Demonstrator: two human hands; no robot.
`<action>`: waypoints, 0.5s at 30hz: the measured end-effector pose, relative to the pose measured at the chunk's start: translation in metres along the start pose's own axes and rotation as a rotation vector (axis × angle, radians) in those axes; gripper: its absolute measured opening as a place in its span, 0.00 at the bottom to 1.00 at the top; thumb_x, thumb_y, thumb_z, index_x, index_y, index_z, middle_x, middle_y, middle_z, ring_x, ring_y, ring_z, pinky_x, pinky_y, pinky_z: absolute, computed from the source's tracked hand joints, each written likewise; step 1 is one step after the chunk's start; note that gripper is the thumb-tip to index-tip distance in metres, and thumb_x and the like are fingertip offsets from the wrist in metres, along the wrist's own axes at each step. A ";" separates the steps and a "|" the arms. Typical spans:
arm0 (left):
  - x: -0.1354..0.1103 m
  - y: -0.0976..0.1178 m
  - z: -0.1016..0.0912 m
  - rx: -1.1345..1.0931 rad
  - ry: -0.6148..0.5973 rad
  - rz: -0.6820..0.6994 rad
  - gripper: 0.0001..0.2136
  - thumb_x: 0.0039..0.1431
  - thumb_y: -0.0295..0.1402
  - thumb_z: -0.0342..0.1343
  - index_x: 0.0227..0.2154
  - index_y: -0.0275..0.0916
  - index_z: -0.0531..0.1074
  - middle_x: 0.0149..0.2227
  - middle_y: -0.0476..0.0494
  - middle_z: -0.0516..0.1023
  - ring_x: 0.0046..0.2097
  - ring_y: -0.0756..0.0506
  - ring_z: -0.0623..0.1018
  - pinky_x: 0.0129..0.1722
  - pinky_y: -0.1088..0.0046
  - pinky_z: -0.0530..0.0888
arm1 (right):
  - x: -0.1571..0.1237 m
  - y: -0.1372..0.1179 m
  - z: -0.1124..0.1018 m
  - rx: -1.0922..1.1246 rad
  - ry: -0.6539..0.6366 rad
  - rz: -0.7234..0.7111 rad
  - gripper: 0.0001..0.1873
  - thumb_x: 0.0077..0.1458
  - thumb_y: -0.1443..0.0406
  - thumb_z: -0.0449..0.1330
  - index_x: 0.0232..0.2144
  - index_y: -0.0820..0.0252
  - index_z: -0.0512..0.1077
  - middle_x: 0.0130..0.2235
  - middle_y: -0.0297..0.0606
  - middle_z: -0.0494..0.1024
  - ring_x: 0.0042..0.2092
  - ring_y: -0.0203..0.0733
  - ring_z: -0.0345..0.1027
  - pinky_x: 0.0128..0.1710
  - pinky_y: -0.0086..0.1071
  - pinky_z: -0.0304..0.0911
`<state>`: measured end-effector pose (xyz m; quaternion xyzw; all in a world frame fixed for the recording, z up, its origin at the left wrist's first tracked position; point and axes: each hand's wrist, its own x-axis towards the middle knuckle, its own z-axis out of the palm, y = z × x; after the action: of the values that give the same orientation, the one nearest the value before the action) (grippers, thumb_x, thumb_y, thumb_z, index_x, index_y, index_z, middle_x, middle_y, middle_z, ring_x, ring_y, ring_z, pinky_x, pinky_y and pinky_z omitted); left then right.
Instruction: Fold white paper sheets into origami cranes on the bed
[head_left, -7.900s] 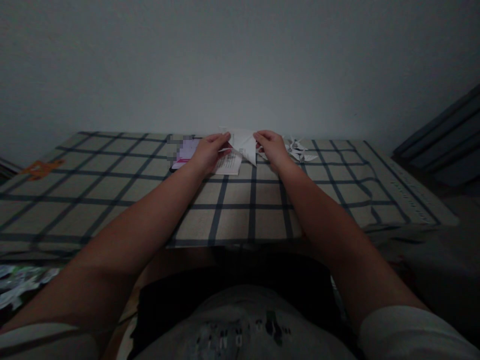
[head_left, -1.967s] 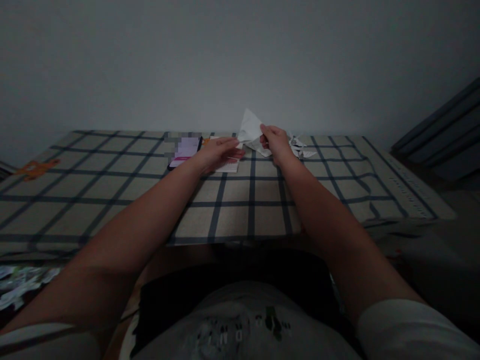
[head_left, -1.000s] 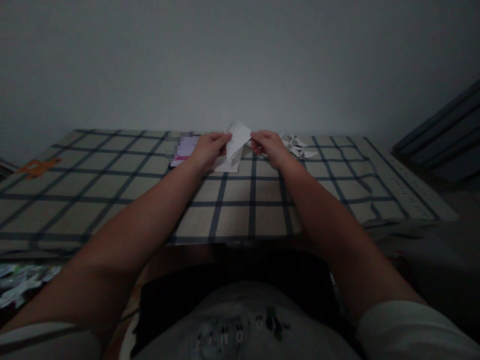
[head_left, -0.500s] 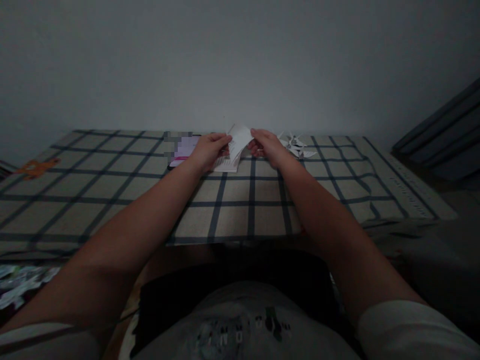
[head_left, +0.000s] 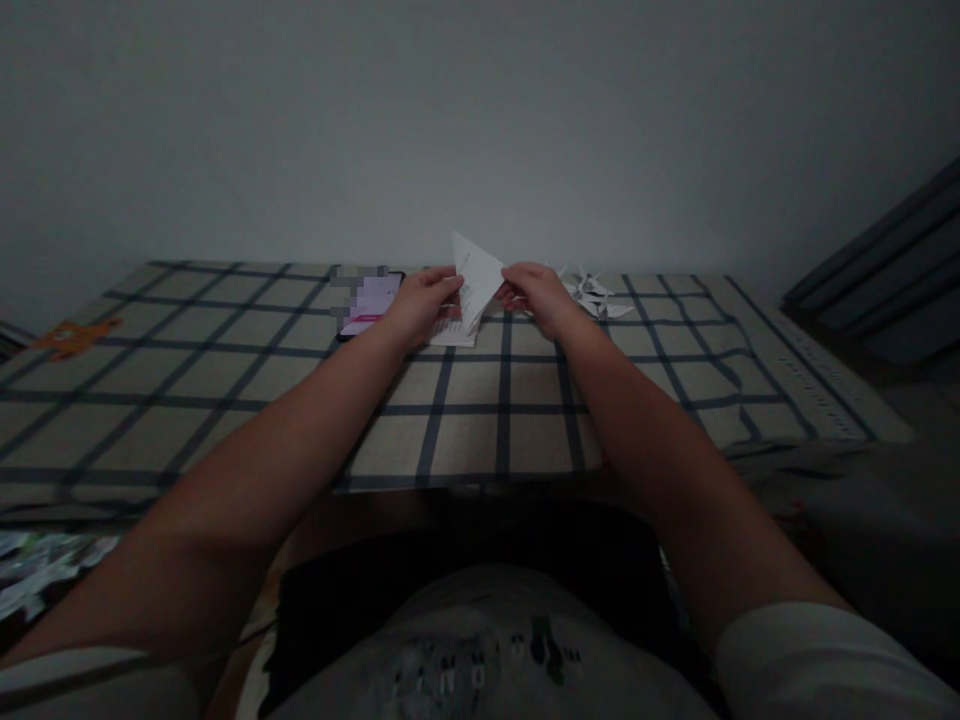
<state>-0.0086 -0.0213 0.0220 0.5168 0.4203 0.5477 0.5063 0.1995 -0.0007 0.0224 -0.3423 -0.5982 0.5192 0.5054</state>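
Under dim light, we saw a folded sheet of paper point(head_left: 481, 280) held up between two bare hands over a bench point(head_left: 465, 465) spread with a checked cloth point(head_left: 225, 370), before a plain wall point(head_left: 480, 120). With the wall at twelve o'clock, the left hand point(head_left: 426, 300) pinched the sheet from nine o'clock, its thumb lying over the edge. The right hand point(head_left: 534, 292) gripped the corner at three o'clock between thumb and curled fingers. As both hands touched the paper, we could call neither the nearer. The sheet's long axis ran from about six toward eleven o'clock, the sharp tip aimed at the wall and the lower end over a book point(head_left: 456, 338); whether those two met, we could not tell.

Beyond the left hand, at nine o'clock, lay a phone point(head_left: 375, 297), its lit screen crossed by a magenta band. Past the right hand, at three o'clock, sat a cluster of spiky paper shapes point(head_left: 591, 292). An orange object point(head_left: 75, 338) rested well out between eight and nine.

Print on the sheet and book was too small to read. Dark lettering point(head_left: 821, 400) on the cloth, toward four o'clock, and capitals on the shirt point(head_left: 487, 650) at six yielded no sure word; we made out no brand.
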 end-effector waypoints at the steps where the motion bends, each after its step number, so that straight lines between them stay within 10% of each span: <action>1: 0.000 0.000 0.000 0.023 0.025 0.011 0.15 0.56 0.27 0.64 0.48 0.35 0.78 0.36 0.44 0.81 0.31 0.52 0.77 0.33 0.75 0.78 | 0.000 -0.001 0.001 -0.032 0.008 -0.007 0.10 0.63 0.62 0.64 0.30 0.60 0.74 0.28 0.33 0.78 0.27 0.30 0.69 0.27 0.23 0.63; 9: 0.000 0.000 0.001 -0.038 -0.048 -0.026 0.12 0.57 0.29 0.66 0.44 0.34 0.79 0.39 0.41 0.82 0.35 0.50 0.79 0.39 0.73 0.78 | -0.008 -0.013 0.015 -0.172 0.016 -0.039 0.17 0.63 0.56 0.66 0.26 0.59 0.70 0.25 0.30 0.75 0.26 0.29 0.65 0.28 0.24 0.62; 15: 0.003 -0.001 0.002 -0.139 -0.199 -0.203 0.22 0.66 0.53 0.56 0.37 0.37 0.78 0.37 0.39 0.83 0.38 0.45 0.81 0.37 0.70 0.77 | -0.010 -0.010 0.023 -0.164 -0.040 -0.045 0.21 0.63 0.50 0.64 0.28 0.59 0.71 0.27 0.31 0.77 0.26 0.29 0.65 0.30 0.24 0.63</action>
<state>-0.0065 -0.0183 0.0216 0.4871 0.3793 0.4673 0.6329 0.1815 -0.0186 0.0302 -0.3586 -0.6562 0.4638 0.4750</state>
